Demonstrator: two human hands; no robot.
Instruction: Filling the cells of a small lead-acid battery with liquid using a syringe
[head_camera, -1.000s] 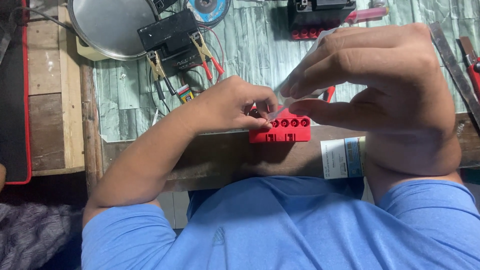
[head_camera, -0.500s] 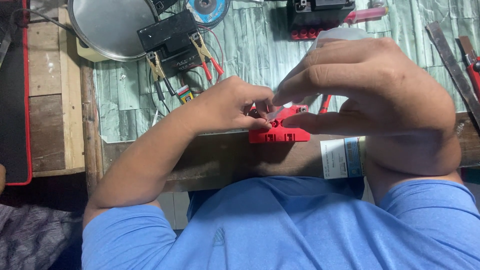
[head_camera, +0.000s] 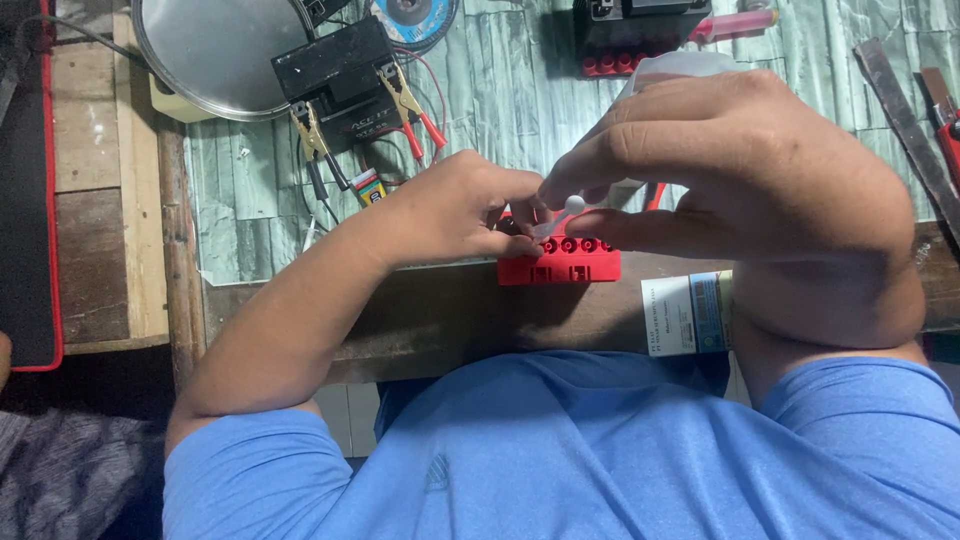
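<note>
Upper left: metal bowl (head_camera: 215, 50), black battery (head_camera: 335, 70) with clips | centre: our left hand (head_camera: 450, 210) steadies red six-hole block (head_camera: 560, 262) at table (head_camera: 500, 120) edge, fingers pinched | right hand (head_camera: 740, 200) fingers grasp white nozzle (head_camera: 572, 205) over holes; we cannot tell how many are filled.

Worn green plank-patterned benchtop (head_camera: 520, 90) beside bare wooden boards (head_camera: 95, 200), evenly lit.

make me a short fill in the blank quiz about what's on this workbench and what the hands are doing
1. Both hands work at a ____ plastic block with a row of round holes.
2. The left hand rests on the block's ____ end.
3. The right hand pinches a small ____ nozzle tip.
4. Clips grip a ____ box-shaped battery.

Missing words: red; left; white; black
</note>
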